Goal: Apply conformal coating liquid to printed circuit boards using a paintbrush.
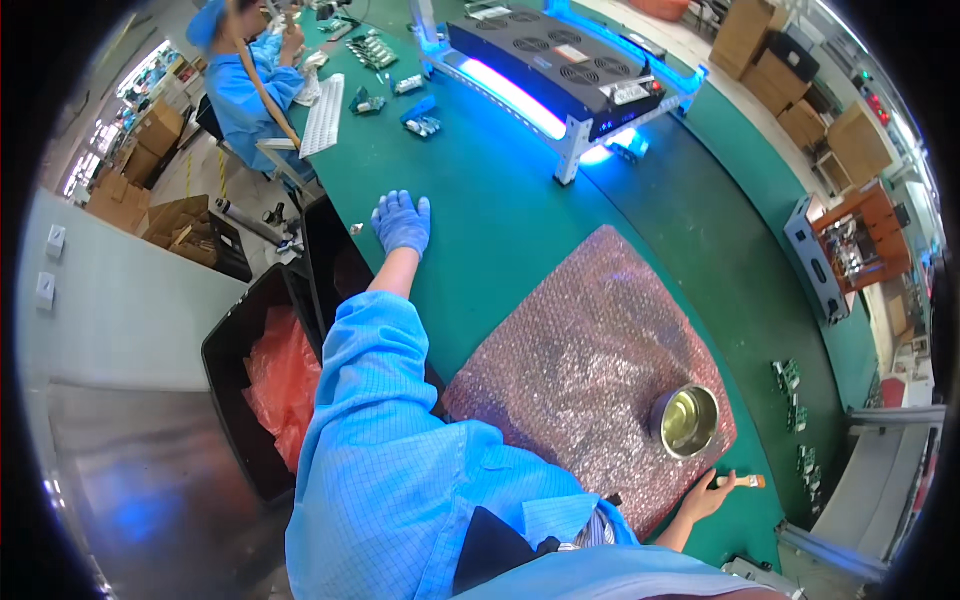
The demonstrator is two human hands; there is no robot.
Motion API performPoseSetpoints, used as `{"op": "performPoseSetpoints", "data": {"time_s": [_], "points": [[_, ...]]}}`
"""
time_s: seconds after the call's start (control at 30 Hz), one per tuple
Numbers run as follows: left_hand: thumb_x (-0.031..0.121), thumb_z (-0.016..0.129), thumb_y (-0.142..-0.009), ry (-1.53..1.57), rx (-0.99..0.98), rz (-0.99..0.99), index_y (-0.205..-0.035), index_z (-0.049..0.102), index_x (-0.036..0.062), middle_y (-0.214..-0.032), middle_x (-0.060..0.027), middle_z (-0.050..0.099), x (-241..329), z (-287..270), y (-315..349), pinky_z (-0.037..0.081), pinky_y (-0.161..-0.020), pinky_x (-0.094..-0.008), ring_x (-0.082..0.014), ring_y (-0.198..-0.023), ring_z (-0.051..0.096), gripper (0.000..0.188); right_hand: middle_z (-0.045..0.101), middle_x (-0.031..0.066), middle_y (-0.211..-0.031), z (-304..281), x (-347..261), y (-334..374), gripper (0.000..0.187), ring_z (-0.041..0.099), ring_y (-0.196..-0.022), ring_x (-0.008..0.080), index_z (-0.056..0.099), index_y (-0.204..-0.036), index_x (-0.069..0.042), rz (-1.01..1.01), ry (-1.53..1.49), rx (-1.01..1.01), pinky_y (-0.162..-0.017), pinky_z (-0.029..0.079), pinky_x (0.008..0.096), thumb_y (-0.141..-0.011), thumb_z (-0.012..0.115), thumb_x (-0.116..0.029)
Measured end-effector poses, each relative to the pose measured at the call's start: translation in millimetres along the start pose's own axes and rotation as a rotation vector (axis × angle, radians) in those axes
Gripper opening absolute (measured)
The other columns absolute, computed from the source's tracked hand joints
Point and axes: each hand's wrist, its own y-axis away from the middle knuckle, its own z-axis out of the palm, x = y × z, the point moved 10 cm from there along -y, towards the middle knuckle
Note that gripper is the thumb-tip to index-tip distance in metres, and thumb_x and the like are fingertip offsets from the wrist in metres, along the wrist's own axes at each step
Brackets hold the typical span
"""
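while the left hand (402, 222) lies spread on the tabletop (480, 285) left of centre, the right hand (704, 498) grasps a brush-like tool (750, 481), lower right.

A wide fisheye camera on the left of your head looks steeply down and forward, straight edges bowing toward its dark, round rim. Nearest, at lower middle, is your light-blue checked cloth sleeve (365, 375). Your pale-blue-gloved left hand (402, 223) shows farther out, above and left of centre; the long, flat green worktable (470, 270) recedes toward the top.
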Motion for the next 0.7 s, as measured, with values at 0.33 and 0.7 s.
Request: {"op": "performPoseSetpoints", "data": {"time_s": [0.33, 0.7], "points": [[0.049, 0.035, -0.090, 0.037, -0.018, 0.005, -0.131, 0.043, 0.0076, -0.139, -0.0117, 0.039, -0.9, -4.1, 2.8, 0.019, -0.109, -0.0447, -0.0285, -0.132, 0.031, 0.058, 0.044, 0.0265, -0.129, 12.0, 5.2, -2.5, 0.053, 0.045, -0.117, 0.0406, 0.038, -0.130, 0.006, -0.065, 0.048, -0.066, -0.099, 0.035, 0.0428, -0.094, 0.045, -0.032], [0.049, 0.034, -0.091, 0.044, -0.055, -0.005, -0.133, 0.041, 0.0072, -0.140, -0.0125, 0.037, -0.4, -5.0, 3.4, 0.017, -0.110, -0.0449, -0.0288, -0.133, 0.029, 0.059, 0.047, 0.0246, -0.127, 11.7, 3.0, -1.0, 0.049, 0.047, -0.114, 0.0398, 0.039, -0.130, 0.003, -0.080, 0.110, -0.058, -0.096, 0.038, 0.0434, -0.094, 0.045, -0.029]]}}
